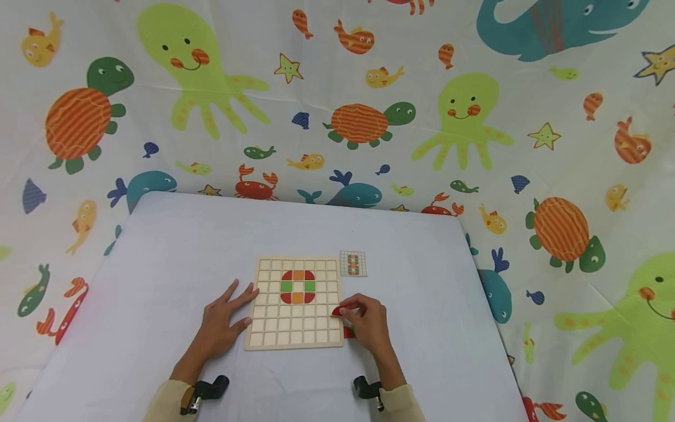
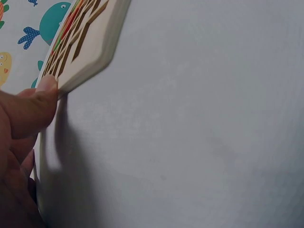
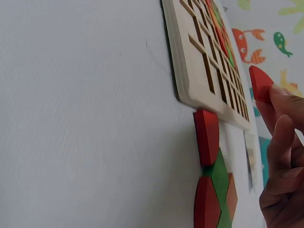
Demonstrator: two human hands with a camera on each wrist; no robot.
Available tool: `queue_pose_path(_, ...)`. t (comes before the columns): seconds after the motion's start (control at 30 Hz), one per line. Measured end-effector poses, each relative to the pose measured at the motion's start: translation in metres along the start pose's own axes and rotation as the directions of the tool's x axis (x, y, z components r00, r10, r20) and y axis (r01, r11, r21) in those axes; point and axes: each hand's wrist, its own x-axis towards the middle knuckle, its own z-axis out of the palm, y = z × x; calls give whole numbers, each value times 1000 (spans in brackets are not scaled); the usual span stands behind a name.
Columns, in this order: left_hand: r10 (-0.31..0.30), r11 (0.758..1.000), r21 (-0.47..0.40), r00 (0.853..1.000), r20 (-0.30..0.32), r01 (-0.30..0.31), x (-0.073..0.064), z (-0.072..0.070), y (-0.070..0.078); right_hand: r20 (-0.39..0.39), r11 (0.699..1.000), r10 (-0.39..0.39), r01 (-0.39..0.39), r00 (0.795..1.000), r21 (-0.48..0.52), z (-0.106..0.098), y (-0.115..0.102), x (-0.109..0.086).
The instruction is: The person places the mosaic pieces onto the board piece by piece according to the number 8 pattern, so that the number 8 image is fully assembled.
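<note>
A wooden grid board [image 1: 269, 322] lies on the table, with red, orange and green tiles [image 1: 297, 296] forming a ring in its upper middle. My left hand [image 1: 220, 321] rests against the board's left edge, fingers spread; in the left wrist view its thumb [image 2: 33, 102] touches the frame near a corner. Over the board's right edge, my right hand [image 1: 367, 322] pinches a red quarter-round tile [image 3: 261, 83] between thumb and fingers. Beneath that hand, loose red tiles [image 3: 206, 137], a green tile [image 3: 220, 175] and an orange tile [image 3: 231, 194] lie beside the board.
A small pattern card [image 1: 353, 264] printed with a grid and coloured shapes lies by the board's upper right corner. White cloth covers the table [image 1: 437, 328]. Behind it hangs a curtain [image 1: 327, 76] with sea animals. Each wrist wears a black camera mount [image 1: 211, 388].
</note>
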Motion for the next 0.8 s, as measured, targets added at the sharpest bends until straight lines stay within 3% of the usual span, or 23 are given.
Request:
queue_pose_path(0.2, -1, 1000, -6, 1000, 6, 1, 0, 1, -2, 15, 999, -30, 30, 999, 36, 13, -9, 1)
queue_pose_path(0.6, 17, 1000, -8, 1000, -18, -17, 0, 3, -4, 72, 996, -52, 47, 996, 75, 57, -30, 4)
queue_pose_path(0.8, 27, 1000, -8, 999, -39, -28, -1, 2, -3, 70, 998, -61, 60, 996, 29, 77, -44, 7)
